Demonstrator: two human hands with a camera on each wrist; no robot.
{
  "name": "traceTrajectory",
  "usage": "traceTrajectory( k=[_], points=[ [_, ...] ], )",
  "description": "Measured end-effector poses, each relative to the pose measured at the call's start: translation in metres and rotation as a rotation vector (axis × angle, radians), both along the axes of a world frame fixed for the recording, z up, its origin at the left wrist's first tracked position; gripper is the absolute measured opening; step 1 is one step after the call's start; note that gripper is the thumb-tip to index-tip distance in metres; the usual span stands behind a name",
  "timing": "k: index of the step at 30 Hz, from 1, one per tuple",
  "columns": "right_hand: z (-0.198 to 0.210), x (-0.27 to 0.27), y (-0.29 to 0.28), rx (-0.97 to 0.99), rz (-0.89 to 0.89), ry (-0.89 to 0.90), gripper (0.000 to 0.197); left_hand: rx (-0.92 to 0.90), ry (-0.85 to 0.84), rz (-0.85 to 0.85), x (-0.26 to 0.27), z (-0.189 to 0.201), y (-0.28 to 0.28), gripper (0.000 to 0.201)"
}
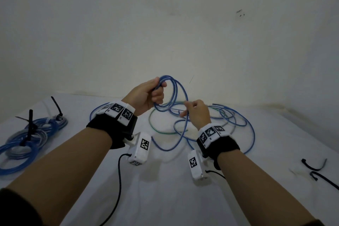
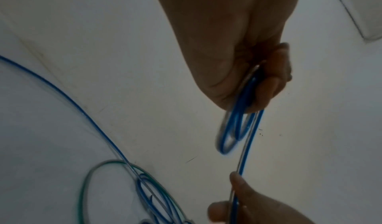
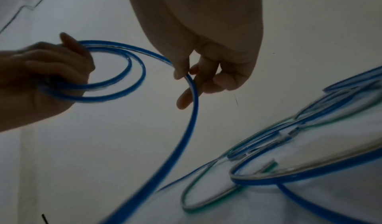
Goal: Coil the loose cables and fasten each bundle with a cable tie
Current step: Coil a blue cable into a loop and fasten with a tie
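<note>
The left hand (image 1: 146,95) is raised above the white table (image 1: 165,189), fingers curled round a small coil (image 1: 170,93) of blue cable, two or three loops gathered in the fist; the left wrist view shows the loops (image 2: 233,129) hanging below the closed fingers (image 2: 268,87), with one strand running down to the right hand (image 2: 248,211). The right hand (image 1: 197,113) is just right of the coil and lower; its thumb and fingers pinch the running strand of the same blue cable (image 3: 186,113), confirmed in the right wrist view, where the strand passes between thumb and forefinger (image 3: 184,100) and curves down toward the table. The unwound remainder (image 1: 229,124) lies on the table beneath and to the right of the coil, in loose overlapping loops; a green cable (image 1: 156,128) is tangled among them, directly under the coil. Well to the left of the coil, on the table, lie finished bundles (image 1: 27,139) of blue and clear cable, each cinched with a black cable tie (image 1: 30,126), tails standing up. Well to the right of the coil, near the table edge, lie two loose black cable ties (image 1: 315,167). Both wrists carry black straps with white marker blocks; a white wall (image 1: 165,24) stands behind the coil.
</note>
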State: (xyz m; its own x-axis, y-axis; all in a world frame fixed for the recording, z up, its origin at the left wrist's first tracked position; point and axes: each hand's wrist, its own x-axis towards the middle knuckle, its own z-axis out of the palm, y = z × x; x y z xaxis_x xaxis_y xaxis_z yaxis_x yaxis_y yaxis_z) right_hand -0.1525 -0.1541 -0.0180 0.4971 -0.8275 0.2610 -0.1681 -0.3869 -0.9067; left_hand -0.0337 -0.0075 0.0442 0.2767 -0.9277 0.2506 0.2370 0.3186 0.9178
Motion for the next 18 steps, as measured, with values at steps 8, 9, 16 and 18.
traceTrajectory(
  k=[8, 9, 16, 18],
  points=[
    [-0.004, -0.007, 0.016, 0.202, 0.242, 0.082, 0.021, -0.232, 0.265, 0.203, 0.013, 0.003, -0.008, 0.032],
    [-0.004, -0.008, 0.016, 0.223, 0.246, 0.085, 0.02, -0.257, 0.281, 0.24, 0.016, 0.004, -0.008, 0.032],
    [-0.012, -0.023, 0.01, 0.313, 0.241, 0.013, 0.02, -0.321, 0.262, 0.371, 0.035, 0.006, -0.002, 0.031],
    [-0.007, -0.024, 0.015, 0.359, 0.341, -0.047, 0.019, -0.294, 0.201, 0.387, 0.032, 0.004, -0.006, 0.032]
  ],
)
